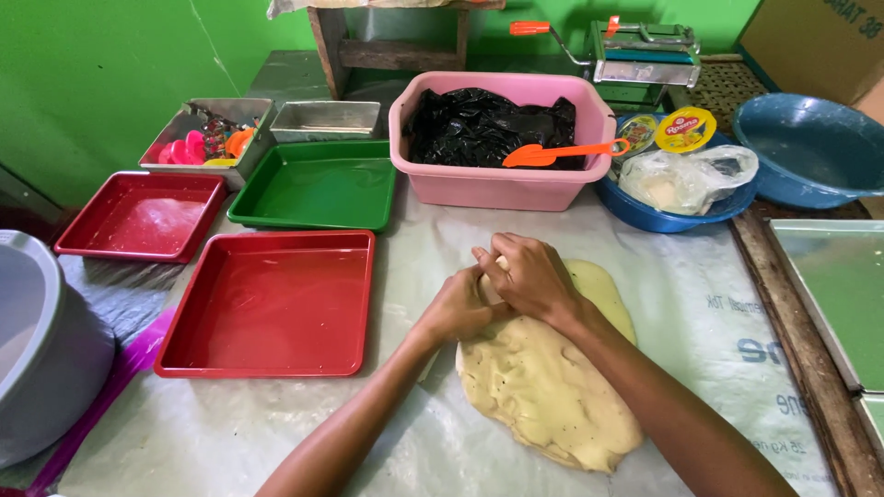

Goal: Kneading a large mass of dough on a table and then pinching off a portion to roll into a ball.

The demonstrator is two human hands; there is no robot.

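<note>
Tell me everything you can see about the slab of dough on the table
The dough is a pale yellow, flattened, uneven oval with a dimpled, slightly speckled surface and ragged edges. It looks soft and lies flat on a translucent plastic sheet covering the table, to the right of the large red tray. Both hands work its far end: the left hand presses on the edge, and the right hand crosses over it, fingers curled around a small pinched-up piece. Both forearms hide part of its surface.
</note>
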